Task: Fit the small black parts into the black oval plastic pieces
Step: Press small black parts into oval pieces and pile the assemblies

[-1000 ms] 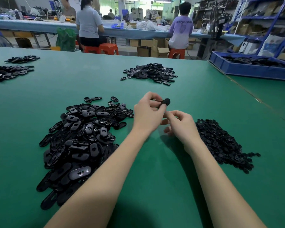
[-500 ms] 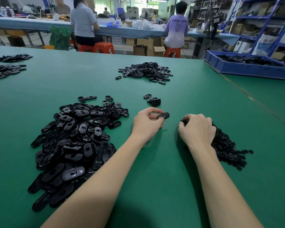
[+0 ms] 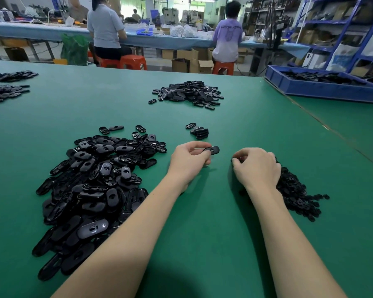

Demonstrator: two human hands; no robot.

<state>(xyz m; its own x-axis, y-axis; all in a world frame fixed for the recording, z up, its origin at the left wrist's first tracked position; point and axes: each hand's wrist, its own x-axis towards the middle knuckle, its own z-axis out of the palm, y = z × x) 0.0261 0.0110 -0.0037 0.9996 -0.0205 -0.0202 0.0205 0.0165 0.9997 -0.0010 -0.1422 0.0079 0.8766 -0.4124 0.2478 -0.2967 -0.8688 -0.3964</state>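
Since half a second ago, right hand [image 3: 256, 168] hardly shifts, fingers curled at the near edge of the small-parts pile [image 3: 295, 190]; whether they hold one, cannot tell. Left hand [image 3: 190, 160] pinches an oval piece [image 3: 212, 150] by one end, the other end jutting past its fingertips. Judged light, stiff, slick plastic: grip by the edges.

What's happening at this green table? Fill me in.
A person is fitting parts by hand. The left hand pinches one black oval piece just above the green table. The right hand reaches into the pile of small black parts, fingers curled; whether it has one yet is hidden. A big heap of ovals waits on the left.
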